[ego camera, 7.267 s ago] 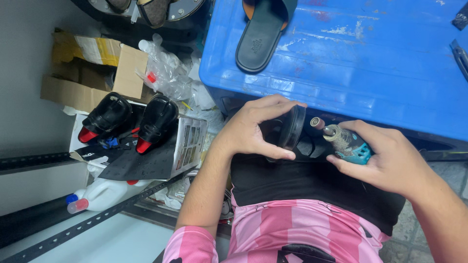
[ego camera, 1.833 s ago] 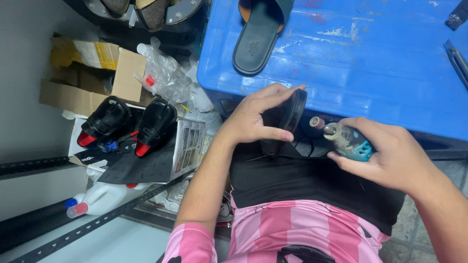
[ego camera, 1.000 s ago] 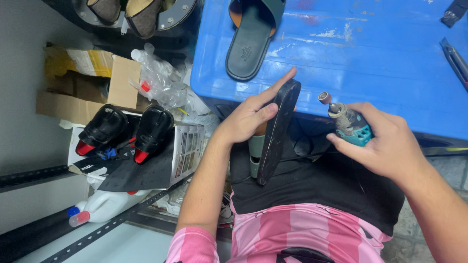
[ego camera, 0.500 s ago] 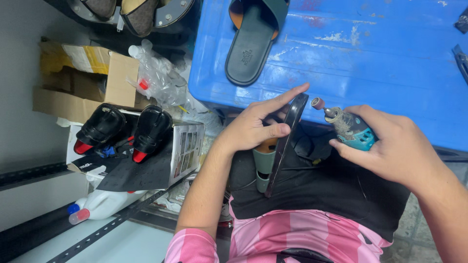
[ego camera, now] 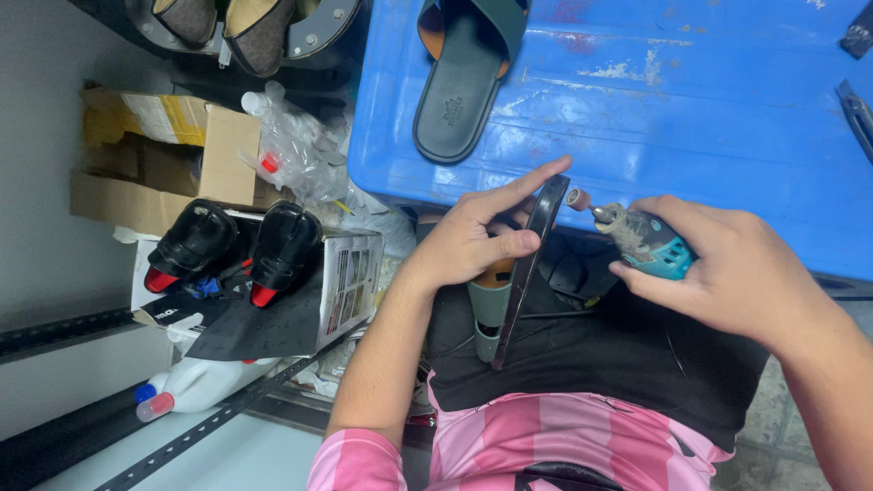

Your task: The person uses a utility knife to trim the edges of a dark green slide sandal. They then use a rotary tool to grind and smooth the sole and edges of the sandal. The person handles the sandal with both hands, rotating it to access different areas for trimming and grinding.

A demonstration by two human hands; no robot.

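I am holding a dark sandal (ego camera: pixel 527 264) on its edge over my lap with my left hand (ego camera: pixel 473 241), thumb pressed against one face and fingers spread along the other, index finger stretched toward the toe end. I am gripping it this way so the thin rim is facing sideways and staying stiff where the tool meets it. The sandal is sitting just in front of the blue table (ego camera: pixel 691 109), its upper tip level with the table's near edge and its lower end pointing down toward my black apron (ego camera: pixel 618 355).

My right hand (ego camera: pixel 727 273) is closed around a small teal rotary tool (ego camera: pixel 646 241), held low on the body like a thick pen so I am steering the tip finely. Its small pinkish sanding drum (ego camera: pixel 576 198) is sitting right at the sandal's upper edge; I cannot tell whether it is actually touching.

On the blue table, toward its far left corner, the matching sandal (ego camera: pixel 468 77) is lying sole up, out of the way but within reach. Left of the table, on the floor, a cardboard box (ego camera: pixel 182 150), a crumpled plastic bag (ego camera: pixel 305 155) and two black and red bottles (ego camera: pixel 236 250) on a printed box are crowding together, with a white jug (ego camera: pixel 195 386) lying below them.
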